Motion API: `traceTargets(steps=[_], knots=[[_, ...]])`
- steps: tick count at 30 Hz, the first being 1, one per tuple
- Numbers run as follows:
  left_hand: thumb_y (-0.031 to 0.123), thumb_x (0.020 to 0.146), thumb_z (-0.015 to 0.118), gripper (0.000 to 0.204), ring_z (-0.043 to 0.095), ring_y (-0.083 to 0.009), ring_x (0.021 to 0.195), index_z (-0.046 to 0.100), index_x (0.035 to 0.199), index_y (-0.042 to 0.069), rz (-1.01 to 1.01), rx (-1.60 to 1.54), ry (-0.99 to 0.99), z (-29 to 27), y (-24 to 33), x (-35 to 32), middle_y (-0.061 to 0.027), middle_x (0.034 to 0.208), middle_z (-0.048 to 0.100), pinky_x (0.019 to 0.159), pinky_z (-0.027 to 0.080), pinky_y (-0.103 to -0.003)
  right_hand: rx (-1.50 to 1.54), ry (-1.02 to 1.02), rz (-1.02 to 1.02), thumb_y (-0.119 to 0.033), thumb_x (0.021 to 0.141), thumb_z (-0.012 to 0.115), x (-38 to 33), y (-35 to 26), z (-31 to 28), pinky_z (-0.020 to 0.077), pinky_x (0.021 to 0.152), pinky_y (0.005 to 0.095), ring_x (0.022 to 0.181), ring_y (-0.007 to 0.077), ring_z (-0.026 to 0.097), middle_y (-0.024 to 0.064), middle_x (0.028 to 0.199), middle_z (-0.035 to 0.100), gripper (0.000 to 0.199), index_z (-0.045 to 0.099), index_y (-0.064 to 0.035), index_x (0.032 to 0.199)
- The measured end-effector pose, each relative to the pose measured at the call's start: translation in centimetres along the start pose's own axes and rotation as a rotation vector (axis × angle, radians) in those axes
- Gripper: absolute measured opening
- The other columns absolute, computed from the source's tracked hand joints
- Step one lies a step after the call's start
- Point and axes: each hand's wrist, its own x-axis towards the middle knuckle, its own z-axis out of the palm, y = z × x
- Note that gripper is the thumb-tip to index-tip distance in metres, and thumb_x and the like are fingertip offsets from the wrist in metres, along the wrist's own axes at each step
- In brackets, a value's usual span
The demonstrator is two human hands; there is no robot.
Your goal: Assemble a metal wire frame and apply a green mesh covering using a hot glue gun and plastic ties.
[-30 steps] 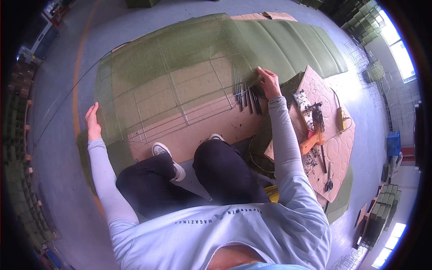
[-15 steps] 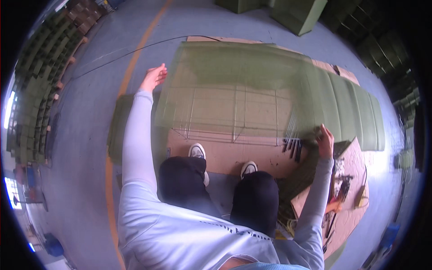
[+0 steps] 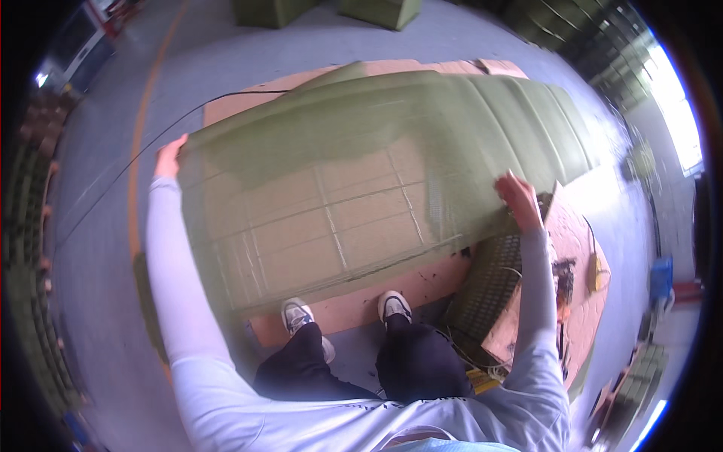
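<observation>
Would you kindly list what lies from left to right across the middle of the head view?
Orange floor line → left hand → green mesh panel → right hand → cardboard with tools → blue container.

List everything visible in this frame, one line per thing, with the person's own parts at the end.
Green mesh panel: one, olive green, semi-transparent, held up over the floor between both hands.
Cardboard sheets: several, brown, flat on the floor under the panel and at the right.
Black cable: one, curving across the grey floor at upper left.
Orange floor line: one, painted, running along the left.
Folded green mesh: one piece, on the floor by the right foot.
Small tools: a few, dark, on the right cardboard; kinds unclear.
Green stacks: several, along the top edge and right edge.
Shoes: two, white and grey, on the cardboard.
Left hand: grips the panel's left edge.
Right hand: grips the panel's right edge.
</observation>
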Motion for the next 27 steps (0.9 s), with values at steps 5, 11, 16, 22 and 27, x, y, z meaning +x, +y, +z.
traceTargets(steps=[5, 11, 16, 22, 27], knots=[[0.015, 0.07, 0.083, 0.027, 0.062, -0.0164, 0.068, 0.068, 0.082, -0.003, 0.132, 0.169, 0.193, 2.3, -0.1, 1.9, -0.0086, 0.083, 0.068, 0.062, 0.05, -0.032, -0.102, -0.062, -0.111, -0.038, 0.093, 0.057, 9.7, -5.1, 1.8, 0.0502, 0.074, 0.0272, 0.085, 0.016, 0.066, 0.0074, 0.094, 0.067, 0.039, 0.062, -0.0009, 0.104], [0.018, 0.069, 0.083, 0.025, 0.061, -0.0156, 0.07, 0.069, 0.077, -0.002, 0.155, 0.455, 0.304, 4.7, 0.6, 0.1, -0.008, 0.081, 0.068, 0.066, 0.048, -0.03, -0.065, -0.125, 0.134, -0.036, 0.092, 0.059, 18.4, -7.0, 7.6, 0.0541, 0.066, 0.0322, 0.079, 0.0201, 0.068, 0.0102, 0.094, 0.068, 0.04, 0.058, -0.0013, 0.112], [0.015, 0.071, 0.081, 0.024, 0.061, -0.0158, 0.074, 0.069, 0.082, -0.002, 0.173, 0.396, 0.243, 1.6, 2.4, 0.9, -0.0076, 0.083, 0.068, 0.069, 0.048, -0.029, 0.015, -0.141, 0.055, -0.023, 0.092, 0.059, 20.6, -9.0, 11.8, 0.0562, 0.069, 0.033, 0.079, 0.0203, 0.068, 0.0095, 0.094, 0.069, 0.026, 0.063, -0.0012, 0.106], [0.009, 0.077, 0.076, 0.021, 0.062, -0.017, 0.084, 0.068, 0.094, -0.001, 0.352, -0.061, 0.392, 2.3, -0.1, 0.5, -0.0087, 0.098, 0.067, 0.076, 0.049, -0.03, 0.061, -0.143, -0.066, -0.017, 0.089, 0.064, 21.5, -8.3, 11.8, 0.0564, 0.073, 0.0309, 0.078, 0.0176, 0.067, 0.0077, 0.096, 0.068, 0.03, 0.062, 0.0007, 0.113], [0.01, 0.078, 0.075, 0.02, 0.063, -0.0182, 0.086, 0.065, 0.094, 0.001, 0.041, -0.211, 0.212, -2.6, -1.7, 1.5, -0.0079, 0.095, 0.067, 0.077, 0.049, -0.031, 0.012, -0.149, -0.073, -0.015, 0.087, 0.066, 22.5, -7.4, 12.9, 0.0555, 0.071, 0.0301, 0.079, 0.016, 0.065, 0.0066, 0.095, 0.067, 0.03, 0.063, 0.0019, 0.111]])
